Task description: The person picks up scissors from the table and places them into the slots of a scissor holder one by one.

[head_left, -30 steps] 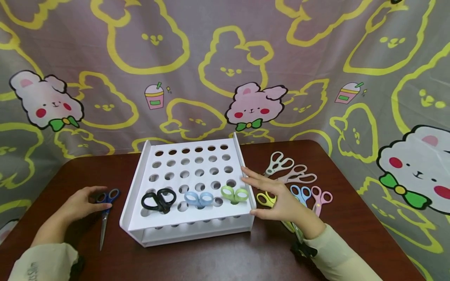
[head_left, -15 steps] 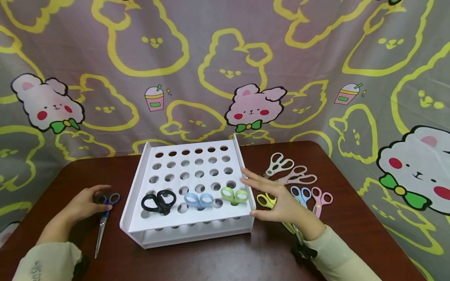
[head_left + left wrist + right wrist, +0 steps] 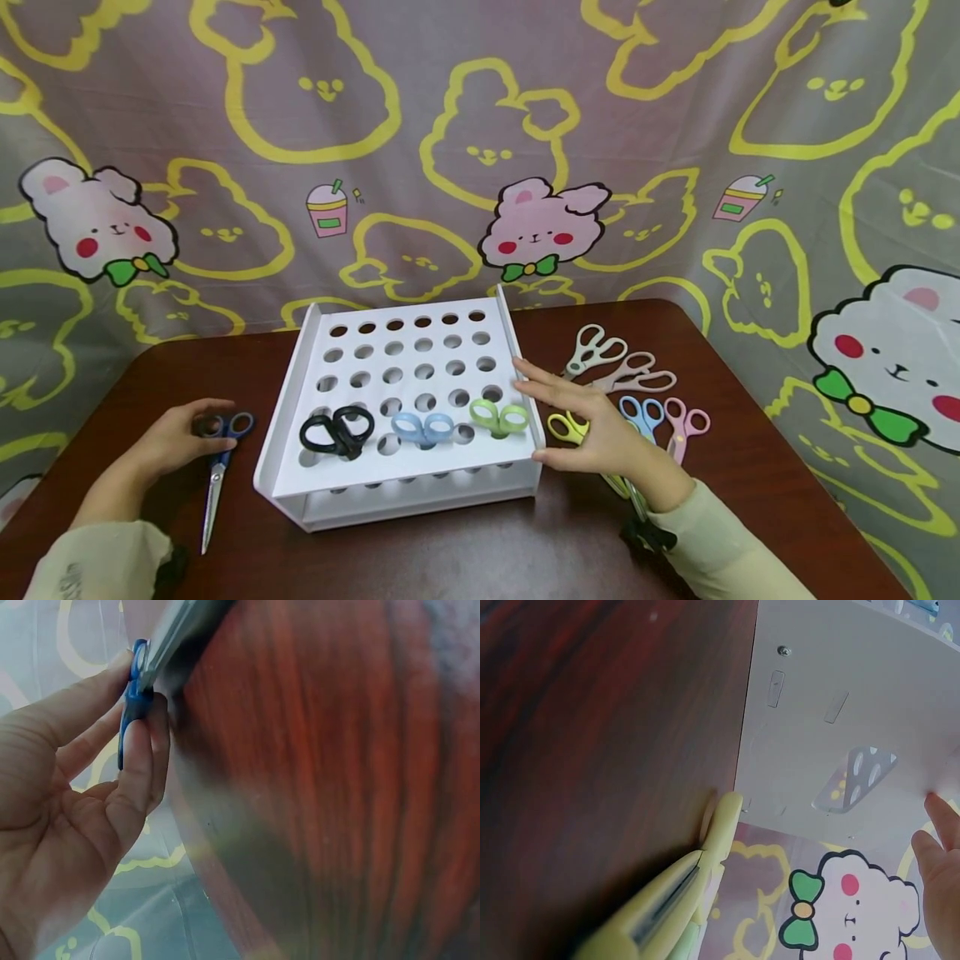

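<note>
While my left hand point(image 3: 176, 433) pinches blue scissors point(image 3: 217, 467) by handles, flat on table point(image 3: 465, 550) left of white perforated rack point(image 3: 405, 408), right hand point(image 3: 592, 429) rests relaxed, empty, against rack's side. Advice: lift blades vertical, aim tip squarely into free hole, steady rack.

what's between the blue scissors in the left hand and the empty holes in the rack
Only the rack's raised left wall lies between the blue scissors and the free holes. The left hand grips the scissors by the handle on the table. The black scissors fill a front hole; the holes behind it are empty.
</note>
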The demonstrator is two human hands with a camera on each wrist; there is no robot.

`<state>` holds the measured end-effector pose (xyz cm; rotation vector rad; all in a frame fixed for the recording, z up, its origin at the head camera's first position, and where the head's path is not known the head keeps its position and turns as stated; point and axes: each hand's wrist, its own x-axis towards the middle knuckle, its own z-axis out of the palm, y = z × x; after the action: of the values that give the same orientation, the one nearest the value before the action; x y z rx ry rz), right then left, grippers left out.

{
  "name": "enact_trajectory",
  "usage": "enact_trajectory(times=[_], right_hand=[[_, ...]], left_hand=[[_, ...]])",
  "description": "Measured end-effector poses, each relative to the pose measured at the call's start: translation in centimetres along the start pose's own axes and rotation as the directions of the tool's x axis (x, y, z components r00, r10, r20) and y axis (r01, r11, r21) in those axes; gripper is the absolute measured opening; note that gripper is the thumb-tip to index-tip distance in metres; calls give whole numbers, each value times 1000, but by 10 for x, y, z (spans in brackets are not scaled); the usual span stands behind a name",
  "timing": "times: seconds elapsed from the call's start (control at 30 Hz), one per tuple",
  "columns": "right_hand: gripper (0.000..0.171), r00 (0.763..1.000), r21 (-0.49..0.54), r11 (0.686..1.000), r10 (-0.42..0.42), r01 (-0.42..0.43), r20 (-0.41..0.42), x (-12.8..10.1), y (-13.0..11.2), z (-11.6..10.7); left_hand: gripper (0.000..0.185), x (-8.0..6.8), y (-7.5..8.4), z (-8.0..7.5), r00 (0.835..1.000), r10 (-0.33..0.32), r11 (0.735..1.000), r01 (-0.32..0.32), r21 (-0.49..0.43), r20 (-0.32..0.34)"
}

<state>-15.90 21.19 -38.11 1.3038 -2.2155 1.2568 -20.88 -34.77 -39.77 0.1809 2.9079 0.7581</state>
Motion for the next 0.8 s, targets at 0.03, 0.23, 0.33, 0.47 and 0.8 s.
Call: enact_trajectory(times=[0.03, 0.23, 0.33, 0.47, 0.8], right_hand=[[71, 1000, -1, 1000, 2, -2, 2, 0, 0, 0], [71, 1000, -3, 1000, 6, -6, 8, 0, 0, 0], [71, 1000, -2, 1000, 3, -3, 8, 0, 1, 0], [72, 1000, -3, 1000, -10, 10, 7, 0, 1, 0], [69, 999, -19, 999, -42, 42, -7, 1, 1, 1]], left_hand=[[62, 0, 0, 0, 1000, 3, 1000, -3, 0, -7], [59, -2, 0, -2, 999, 9, 1000, -9, 9, -46], [58, -3, 0, -3, 999, 0, 1000, 0, 11, -46], [59, -3, 0, -4, 999, -4, 1000, 5, 11, -41], [54, -8, 5, -7, 999, -31, 998, 28, -52, -44]])
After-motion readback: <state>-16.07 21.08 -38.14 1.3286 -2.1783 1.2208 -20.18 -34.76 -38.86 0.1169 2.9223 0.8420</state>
